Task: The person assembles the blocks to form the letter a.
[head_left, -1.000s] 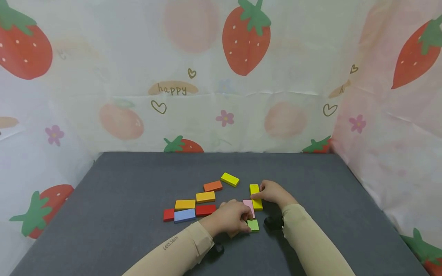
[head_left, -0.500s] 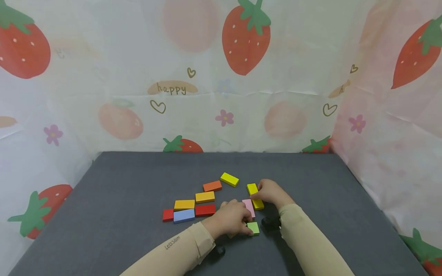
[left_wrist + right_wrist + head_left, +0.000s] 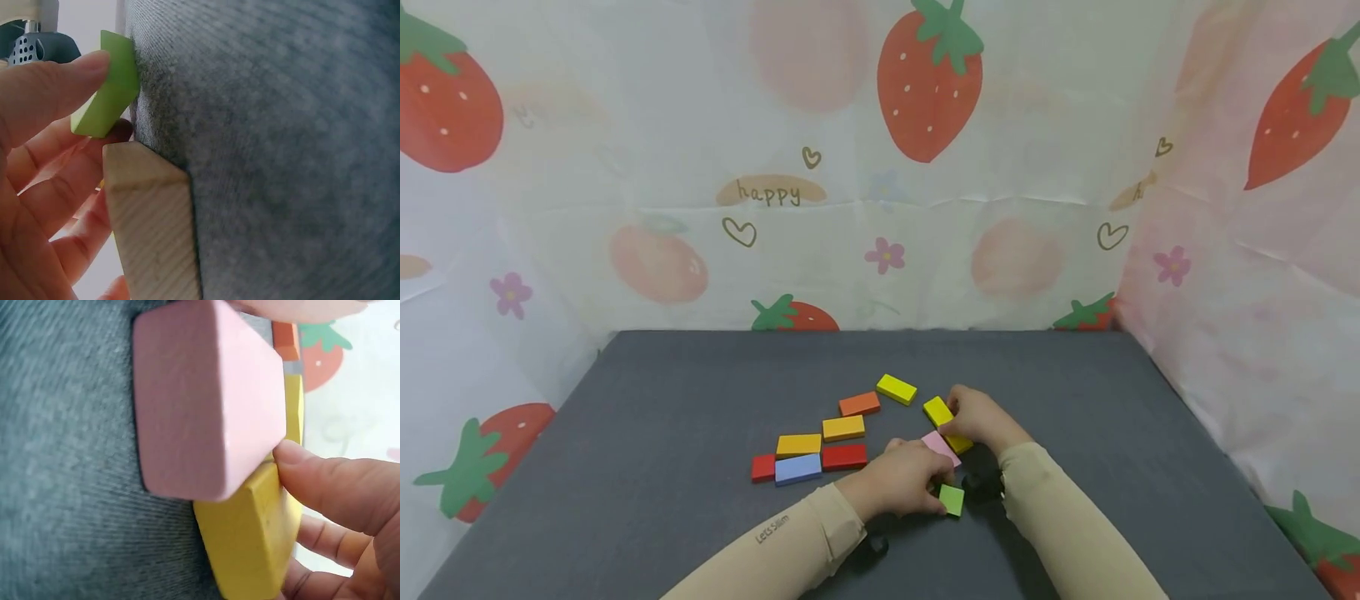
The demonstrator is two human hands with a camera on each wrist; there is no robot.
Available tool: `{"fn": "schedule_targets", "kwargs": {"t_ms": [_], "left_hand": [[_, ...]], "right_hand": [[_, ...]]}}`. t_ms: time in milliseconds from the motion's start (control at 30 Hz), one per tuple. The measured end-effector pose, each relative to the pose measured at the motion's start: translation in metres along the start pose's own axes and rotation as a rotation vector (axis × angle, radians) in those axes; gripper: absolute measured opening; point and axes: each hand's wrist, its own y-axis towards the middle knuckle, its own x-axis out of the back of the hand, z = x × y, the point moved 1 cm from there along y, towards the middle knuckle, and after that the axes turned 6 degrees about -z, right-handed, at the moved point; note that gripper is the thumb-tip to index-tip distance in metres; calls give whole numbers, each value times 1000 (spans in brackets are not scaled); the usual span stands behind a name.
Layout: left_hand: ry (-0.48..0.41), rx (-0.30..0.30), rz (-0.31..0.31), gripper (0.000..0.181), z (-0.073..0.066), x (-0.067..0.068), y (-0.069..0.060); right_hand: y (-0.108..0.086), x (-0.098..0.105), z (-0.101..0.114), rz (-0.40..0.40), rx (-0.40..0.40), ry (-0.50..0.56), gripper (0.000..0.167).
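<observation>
My left hand (image 3: 906,477) pinches a small green block (image 3: 952,500) between thumb and fingers, low over the grey tabletop. A plain wooden block (image 3: 153,219) lies beside those fingers in the left wrist view; in the head view the hand hides it. At the right, my right hand (image 3: 987,419) grips a yellow block (image 3: 244,544) by thumb and fingers, its middle covered by the fingertips in the head view. Against the yellow block's near side lies a pink block (image 3: 181,400), slanted, close to the left hand's knuckles.
Left of the hands lie two amber blocks (image 3: 799,445), a blue block (image 3: 798,469), a red block (image 3: 844,457), a smaller red block (image 3: 763,468) and an orange block (image 3: 859,404). A separate yellow block (image 3: 897,389) sits farther back. Printed cloth (image 3: 880,275) walls the table.
The yellow block in my right hand has turned and shifted left, slanting now. The pink block has tilted with it. My left hand has turned the green block slightly and moved it nearer me.
</observation>
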Motion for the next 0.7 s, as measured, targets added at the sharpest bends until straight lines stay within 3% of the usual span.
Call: {"fn": "schedule_targets", "kwargs": {"t_ms": [167, 467, 700], "left_hand": [[-81, 33, 0, 20, 2, 0, -1], [-137, 71, -28, 8, 4, -2, -1], [-245, 112, -44, 8, 7, 4, -2]], "right_hand": [[5, -1, -6, 32, 21, 24, 37], [5, 10, -11, 90, 27, 110, 14], [6, 18, -12, 80, 9, 180, 13]]}}
